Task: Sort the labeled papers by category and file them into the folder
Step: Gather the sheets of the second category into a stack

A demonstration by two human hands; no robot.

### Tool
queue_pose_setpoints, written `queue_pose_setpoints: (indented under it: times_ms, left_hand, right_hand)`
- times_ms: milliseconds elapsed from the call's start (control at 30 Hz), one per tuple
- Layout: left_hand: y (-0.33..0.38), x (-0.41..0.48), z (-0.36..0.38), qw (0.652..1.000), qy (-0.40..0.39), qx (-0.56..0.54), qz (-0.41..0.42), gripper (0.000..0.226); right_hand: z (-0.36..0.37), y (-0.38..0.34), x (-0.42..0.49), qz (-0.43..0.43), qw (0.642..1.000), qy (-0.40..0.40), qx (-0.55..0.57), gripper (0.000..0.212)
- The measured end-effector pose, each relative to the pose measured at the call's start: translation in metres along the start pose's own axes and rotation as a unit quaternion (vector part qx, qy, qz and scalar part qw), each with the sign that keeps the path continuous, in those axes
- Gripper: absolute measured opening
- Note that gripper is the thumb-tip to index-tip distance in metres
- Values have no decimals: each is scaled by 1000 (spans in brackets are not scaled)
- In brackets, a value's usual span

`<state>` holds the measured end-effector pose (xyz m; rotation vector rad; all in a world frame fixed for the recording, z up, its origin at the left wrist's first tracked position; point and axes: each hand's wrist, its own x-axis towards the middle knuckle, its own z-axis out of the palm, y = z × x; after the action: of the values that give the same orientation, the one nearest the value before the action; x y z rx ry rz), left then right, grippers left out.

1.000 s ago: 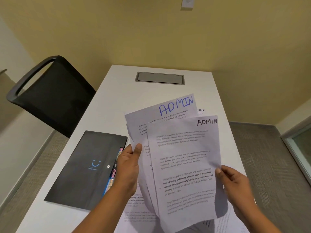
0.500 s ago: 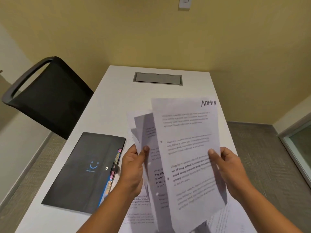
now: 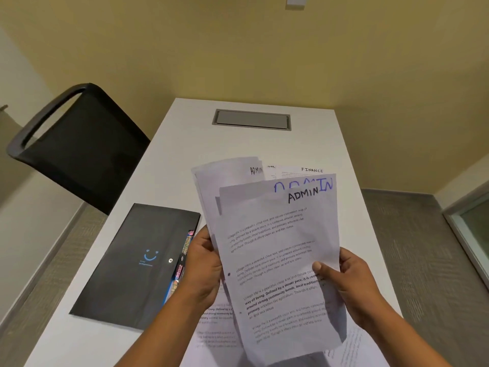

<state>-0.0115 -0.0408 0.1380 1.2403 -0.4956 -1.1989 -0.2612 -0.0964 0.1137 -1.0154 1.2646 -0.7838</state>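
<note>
Head camera looks down on a long white table (image 3: 185,154) set end-on against a yellow wall. A black chair (image 3: 79,144) stands at the table's left side. On the left part of the tabletop lies a black folder (image 3: 132,255), closed and flat, with a blue smile mark on its cover and coloured tabs (image 3: 185,250) showing along its right edge.

Just right of the folder, a fanned stack of papers (image 3: 277,247) is held up above the table, tilted toward the camera. The front sheet reads ADMIN in black. A second sheet (image 3: 326,182) behind it shows ADMIN in blue, and a third sheet (image 3: 232,173) further back also reads ADMIN. More printed sheets (image 3: 217,324) lie flat on the table beneath the hands, and one marked FINANCE (image 3: 304,170) lies beyond the stack.

The left hand (image 3: 203,271) grips the stack's left edge, fingers curled round it. The right hand (image 3: 352,282) pinches the right edge, thumb pressed on the front sheet.

A grey cable hatch (image 3: 251,120) sits in the far end of the table, and a wall switch (image 3: 296,1) shows at the top.
</note>
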Motion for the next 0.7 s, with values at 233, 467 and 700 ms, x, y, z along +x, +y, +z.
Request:
queue_pose_setpoints:
  times_ms: [233,467,700]
  left_hand:
    - [11,-8,7,998,-34,-40,-20,28]
    - [49,-25,28,995,-58,-70,-26,42]
    - [63,-15,23,999,9,-46,-16,22]
  right_hand:
    - [-1,-5,3,-1,995,-53,88,70]
    - [8,-19,10,-44,984,-106,137,67]
    - [19,-25,14,-47,982,-142,118,70]
